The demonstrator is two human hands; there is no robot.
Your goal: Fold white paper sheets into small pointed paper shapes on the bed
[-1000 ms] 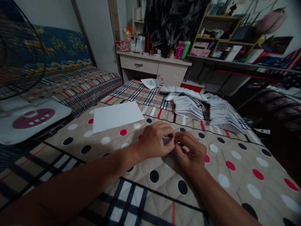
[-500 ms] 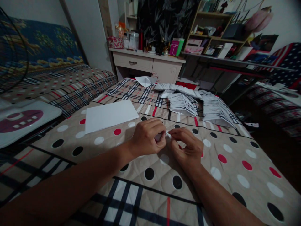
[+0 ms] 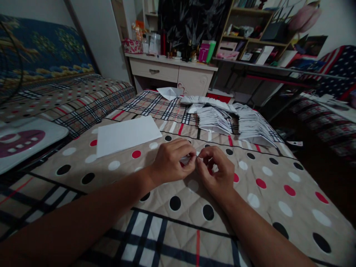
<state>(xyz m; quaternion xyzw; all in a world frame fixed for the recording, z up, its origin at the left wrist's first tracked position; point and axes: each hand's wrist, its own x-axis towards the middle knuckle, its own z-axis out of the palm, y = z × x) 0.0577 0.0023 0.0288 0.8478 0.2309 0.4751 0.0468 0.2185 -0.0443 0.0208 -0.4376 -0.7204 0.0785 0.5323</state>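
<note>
Above the bedspread (image 3: pixel 178 230), my left hand (image 3: pixel 175 160) is closed, thumb and forefinger pinching a small folded piece of white paper (image 3: pixel 184 159), mostly covered by the fingers. My right hand (image 3: pixel 218 168) pinches at the right end of the same piece, its fingertips against those of my left hand. Flat to the left of my hands lies a stack of white paper sheets (image 3: pixel 128 135). Beyond my hands stand rows of folded paper pieces, one in the middle (image 3: pixel 213 120) and a longer row on the right (image 3: pixel 254 124).
Another row of folded paper (image 3: pixel 208 102) lies across the back, beside a loose folded sheet (image 3: pixel 169 92). A white plastic object with a purple panel (image 3: pixel 23 141) stands at the left edge. A dresser (image 3: pixel 155 70) and a desk with shelves (image 3: pixel 250 40) are behind the bed.
My right hand has shifted slightly left, and its fingertips now meet those of my left hand over the paper. The whole view has shifted a little.
</note>
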